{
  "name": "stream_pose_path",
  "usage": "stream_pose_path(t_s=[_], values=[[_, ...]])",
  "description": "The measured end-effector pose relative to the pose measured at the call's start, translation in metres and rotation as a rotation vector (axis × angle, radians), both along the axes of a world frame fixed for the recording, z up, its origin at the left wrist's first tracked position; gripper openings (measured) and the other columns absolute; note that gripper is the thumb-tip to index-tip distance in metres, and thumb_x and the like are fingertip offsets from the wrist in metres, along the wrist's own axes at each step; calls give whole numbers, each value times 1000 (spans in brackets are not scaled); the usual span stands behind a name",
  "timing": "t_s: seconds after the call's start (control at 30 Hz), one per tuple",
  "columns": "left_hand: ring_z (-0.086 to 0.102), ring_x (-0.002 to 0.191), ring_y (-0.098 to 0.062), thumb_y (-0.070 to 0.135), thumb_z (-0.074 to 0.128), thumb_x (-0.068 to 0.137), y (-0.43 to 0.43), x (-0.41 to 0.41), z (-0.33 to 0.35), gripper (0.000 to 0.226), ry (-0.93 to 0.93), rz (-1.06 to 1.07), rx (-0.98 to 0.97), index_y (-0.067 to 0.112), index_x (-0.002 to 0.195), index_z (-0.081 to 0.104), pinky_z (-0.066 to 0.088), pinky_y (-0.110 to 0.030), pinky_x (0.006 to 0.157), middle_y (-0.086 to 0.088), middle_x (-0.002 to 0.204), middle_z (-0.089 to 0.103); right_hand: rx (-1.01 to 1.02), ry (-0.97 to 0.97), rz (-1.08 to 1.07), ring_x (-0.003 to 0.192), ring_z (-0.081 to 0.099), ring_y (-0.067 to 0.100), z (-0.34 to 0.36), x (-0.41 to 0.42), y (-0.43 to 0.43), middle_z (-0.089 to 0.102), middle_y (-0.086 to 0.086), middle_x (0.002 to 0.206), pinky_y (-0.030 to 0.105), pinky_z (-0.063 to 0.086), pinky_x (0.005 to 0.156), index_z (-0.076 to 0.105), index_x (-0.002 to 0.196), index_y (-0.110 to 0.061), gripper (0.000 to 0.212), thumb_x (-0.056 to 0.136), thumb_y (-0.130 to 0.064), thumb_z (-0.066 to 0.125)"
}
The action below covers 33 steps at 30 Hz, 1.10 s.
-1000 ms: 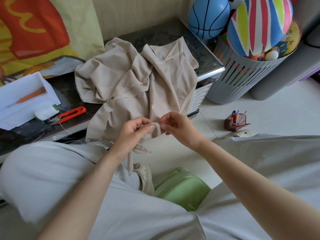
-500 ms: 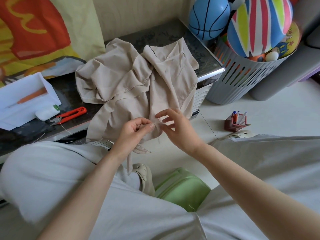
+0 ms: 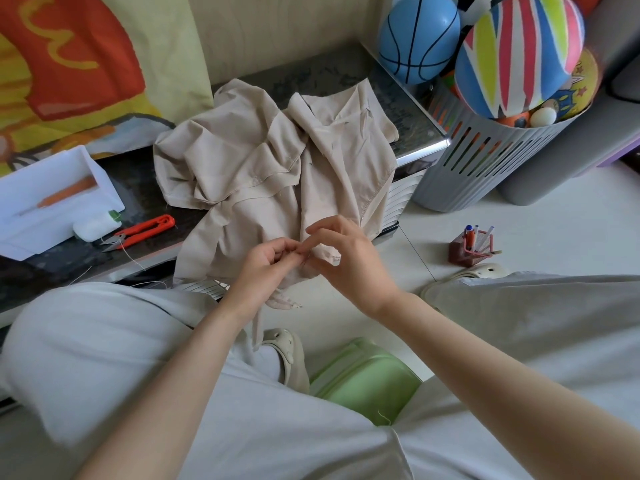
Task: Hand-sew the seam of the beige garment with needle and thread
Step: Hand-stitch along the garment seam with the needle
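The left grip (image 3: 268, 263) pinches the near edge of the beige garment (image 3: 277, 168); the right grip (image 3: 349, 258) meets it there, forefinger and thumb drawn close and the other fingers lifted, and I cannot tell whether it pinches anything. The garment lies heaped on the counter (image 3: 138, 178), spilling off toward the hands. The pinched edge seems to run crosswise between both grips. The needle and its thread are too fine to make out
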<state>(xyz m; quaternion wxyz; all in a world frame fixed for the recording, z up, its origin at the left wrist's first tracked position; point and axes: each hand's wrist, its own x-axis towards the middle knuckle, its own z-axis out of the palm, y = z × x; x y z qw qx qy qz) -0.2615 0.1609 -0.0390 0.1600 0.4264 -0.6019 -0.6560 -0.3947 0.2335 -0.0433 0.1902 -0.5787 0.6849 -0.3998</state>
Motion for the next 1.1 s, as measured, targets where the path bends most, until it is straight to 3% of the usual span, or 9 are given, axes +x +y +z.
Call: stream_pose_path(t_s=[0.1, 0.27, 0.43, 0.5, 0.57, 0.67, 0.73, 0.83, 1.1], values=[[57, 72, -15, 34, 59, 76, 0, 0, 0, 12, 18, -10, 32, 29, 79, 70, 49, -11, 50, -7, 87, 61, -2, -63, -21, 94, 54, 14, 0, -2, -1, 58, -9, 95, 8, 36, 81, 75, 85, -18, 9, 77, -14, 73], [50, 76, -17, 39, 64, 75, -2, -2, -2, 14, 16, 17, 17, 26, 78, 67, 45, -9, 46, -8, 86, 56, -7, -285, -35, 92, 55, -4, 5, -1, 1, 63, -10, 90, 5, 35, 84, 73, 80, -14, 7, 82, -9, 69], [54, 69, -5, 17, 58, 93, -4, -3, -7, 9, -31, 93, -36, 16, 85, 63, 43, -10, 46, 1, 78, 63, -35, -659, -59, 88, 67, 14, 12, 3, 3, 70, -1, 78, 31, 50, 90, 53, 77, -19, 21, 93, -5, 55], [54, 73, -9, 12, 57, 93, -4, -4, -8, 11, -19, 109, -56, 13, 84, 62, 41, -9, 52, -3, 79, 63, -66, -802, -125, 68, 63, 13, 15, 2, 2, 62, -6, 61, 33, 52, 80, 47, 78, -14, 21, 97, -5, 47], [45, 69, -13, 12, 55, 94, -3, -4, -7, 12, -35, 111, -89, 13, 83, 60, 37, -8, 47, -9, 77, 53, -36, -884, -221, 49, 44, 7, 16, -1, 3, 44, -12, 48, 24, 46, 58, 44, 78, -14, 22, 98, -6, 44], [34, 56, -5, 12, 55, 94, -2, -4, -7, 14, -41, 123, -107, 15, 81, 57, 34, -9, 37, -1, 67, 44, 139, -718, -294, 48, 31, 5, 8, -7, 11, 34, -16, 46, 21, 30, 53, 47, 75, -21, 22, 97, -18, 46], [34, 47, 1, 12, 55, 94, -2, -4, -7, 15, -30, 118, -127, 16, 79, 57, 31, -8, 41, 14, 55, 43, 259, -547, -303, 50, 33, 4, 0, -10, 19, 36, -16, 45, 20, 28, 54, 47, 71, -25, 25, 95, -22, 47], [33, 46, 1, 13, 56, 94, -3, -5, -7, 14, -21, 115, -130, 15, 80, 57, 28, -8, 43, 13, 56, 40, 327, -432, -327, 49, 32, 7, -10, -14, 30, 31, -11, 52, 18, 28, 49, 43, 68, -20, 26, 92, -22, 52], [32, 50, 0, 12, 56, 93, -3, -6, -10, 15, 2, 114, -131, 16, 79, 57, 28, -11, 47, 6, 61, 39, 439, -292, -252, 51, 26, 11, -33, -19, 44, 25, -7, 53, 20, 25, 49, 53, 67, -21, 25, 89, -29, 62]])
